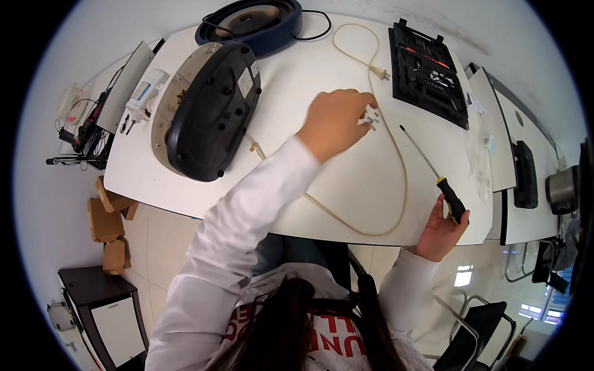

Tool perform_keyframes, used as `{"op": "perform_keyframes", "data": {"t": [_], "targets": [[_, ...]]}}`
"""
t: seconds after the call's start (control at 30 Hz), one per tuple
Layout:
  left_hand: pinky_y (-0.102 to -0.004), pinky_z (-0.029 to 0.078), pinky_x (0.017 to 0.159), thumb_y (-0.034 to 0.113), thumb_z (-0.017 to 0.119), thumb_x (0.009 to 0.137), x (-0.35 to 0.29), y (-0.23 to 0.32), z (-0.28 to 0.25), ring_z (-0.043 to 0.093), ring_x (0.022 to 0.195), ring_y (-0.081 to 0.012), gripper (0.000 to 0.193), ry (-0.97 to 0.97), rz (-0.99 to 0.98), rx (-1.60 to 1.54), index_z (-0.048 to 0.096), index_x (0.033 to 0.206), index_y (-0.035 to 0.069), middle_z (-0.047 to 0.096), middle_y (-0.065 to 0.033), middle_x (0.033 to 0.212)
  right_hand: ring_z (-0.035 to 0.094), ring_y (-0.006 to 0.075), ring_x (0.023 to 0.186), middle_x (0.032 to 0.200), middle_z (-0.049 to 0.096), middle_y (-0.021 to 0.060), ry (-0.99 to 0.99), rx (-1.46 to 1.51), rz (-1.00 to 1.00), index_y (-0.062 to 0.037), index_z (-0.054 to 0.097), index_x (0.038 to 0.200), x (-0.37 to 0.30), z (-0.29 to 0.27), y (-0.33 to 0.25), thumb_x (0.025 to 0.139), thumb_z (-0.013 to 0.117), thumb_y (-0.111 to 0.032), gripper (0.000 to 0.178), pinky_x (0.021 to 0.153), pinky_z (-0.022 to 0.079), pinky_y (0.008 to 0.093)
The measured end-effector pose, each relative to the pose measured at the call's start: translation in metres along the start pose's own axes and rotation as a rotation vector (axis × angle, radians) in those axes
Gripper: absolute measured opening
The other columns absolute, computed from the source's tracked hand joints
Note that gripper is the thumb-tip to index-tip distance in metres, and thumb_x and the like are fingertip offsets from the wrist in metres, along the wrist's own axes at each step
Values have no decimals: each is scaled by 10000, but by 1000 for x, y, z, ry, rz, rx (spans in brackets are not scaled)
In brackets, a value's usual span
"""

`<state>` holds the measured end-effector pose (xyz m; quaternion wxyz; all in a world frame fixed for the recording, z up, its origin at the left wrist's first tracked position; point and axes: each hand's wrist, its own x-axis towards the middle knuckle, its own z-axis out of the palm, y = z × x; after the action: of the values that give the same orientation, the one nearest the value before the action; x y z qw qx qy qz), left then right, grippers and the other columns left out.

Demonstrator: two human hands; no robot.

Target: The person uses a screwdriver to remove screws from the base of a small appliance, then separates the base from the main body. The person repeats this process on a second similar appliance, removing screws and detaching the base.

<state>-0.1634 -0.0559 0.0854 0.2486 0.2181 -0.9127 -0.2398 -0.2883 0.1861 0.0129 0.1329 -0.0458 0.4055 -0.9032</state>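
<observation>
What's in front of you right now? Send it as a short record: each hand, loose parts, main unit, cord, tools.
Left hand: at the small screws; whether it grips any is unclear
Right hand: holding the screwdriver by its handle, tip pointing away from the person
Main unit: cream shell with black base, left of the left hand
Cord: looped on the table, right of the screws
Toolbox: open, far right

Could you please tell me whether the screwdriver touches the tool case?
Apart: the head view shows white tabletop between the screwdriver and the tool case.
</observation>
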Motion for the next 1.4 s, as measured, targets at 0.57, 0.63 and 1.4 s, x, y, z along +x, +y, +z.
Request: {"op": "perform_keyframes", "data": {"t": [0.57,0.63,1.4], "targets": [[-302,409,902,113,657,791,-152,-62,-103,528,1052,-227,677,1004,-272,-138,296,1360,47,492,-176,1225,605,222,903,1081,528,94,-43,5,207,-9,490,1125,-45,16,3,900,504,-340,401,701,548,229],[-298,390,922,111,640,810,-154,-69,-106,500,1091,-224,592,1009,-210,-80,357,1323,19,479,-162,1245,606,219,900,1079,528,94,-53,-18,196,-10,486,1130,-49,13,4,900,504,-343,405,694,547,225],[-243,467,783,272,582,864,-233,-92,-250,579,920,-132,378,1257,-302,-713,513,1161,48,593,-62,1040,573,252,973,1142,471,147,-621,-269,-174,-86,359,1221,-171,111,53,827,604,-375,547,625,580,277]]}}
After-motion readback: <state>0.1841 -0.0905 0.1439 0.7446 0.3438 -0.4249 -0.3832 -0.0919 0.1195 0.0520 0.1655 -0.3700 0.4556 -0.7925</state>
